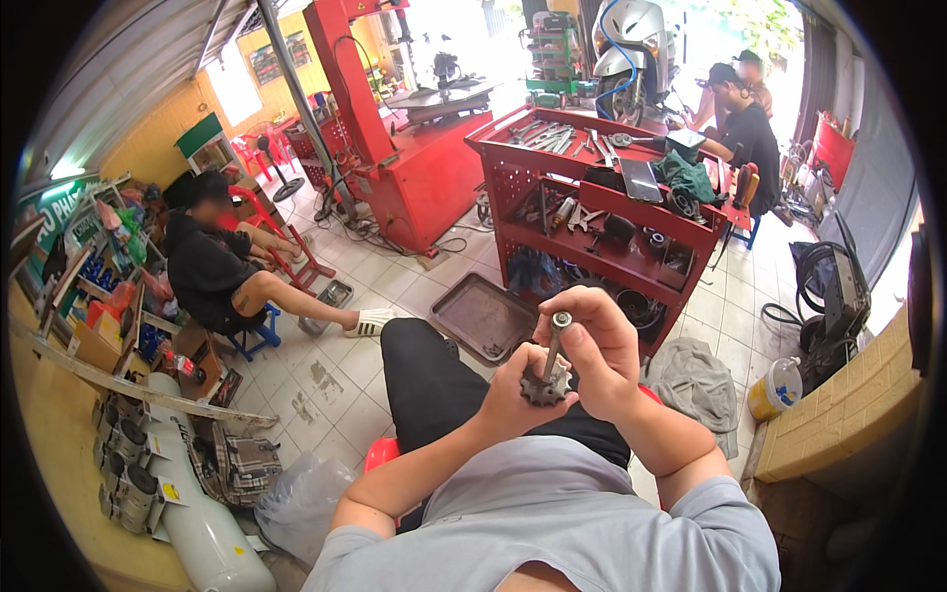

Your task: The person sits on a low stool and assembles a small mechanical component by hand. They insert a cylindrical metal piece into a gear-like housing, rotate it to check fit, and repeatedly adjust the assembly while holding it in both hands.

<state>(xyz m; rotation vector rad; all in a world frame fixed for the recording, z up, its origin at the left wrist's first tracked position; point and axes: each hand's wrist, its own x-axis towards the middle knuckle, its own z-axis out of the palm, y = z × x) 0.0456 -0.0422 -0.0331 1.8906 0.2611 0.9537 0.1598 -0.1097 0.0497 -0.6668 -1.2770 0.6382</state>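
Note:
In front of my chest, my left hand [508, 397] is closed around a small dark toothed metal gear [545, 391], its teeth showing along the lower edge. My right hand [604, 347] grips a slim metal rod [553, 357] between thumb and fingers. The rod has a round, bright-rimmed upper end, and its lower end meets the gear. Whether the rod is a separate tool or part of the gear, I cannot tell. Both hands are close together above my lap, and the fingers cover part of the gear.
Ahead stands a red tool cart [592, 187] with wrenches and a phone on top. A metal drip tray [483, 314] lies on the floor before it, with a grey cloth [695, 385] at the right. One person [212, 257] sits at left; others sit beyond the cart near a scooter [631, 69].

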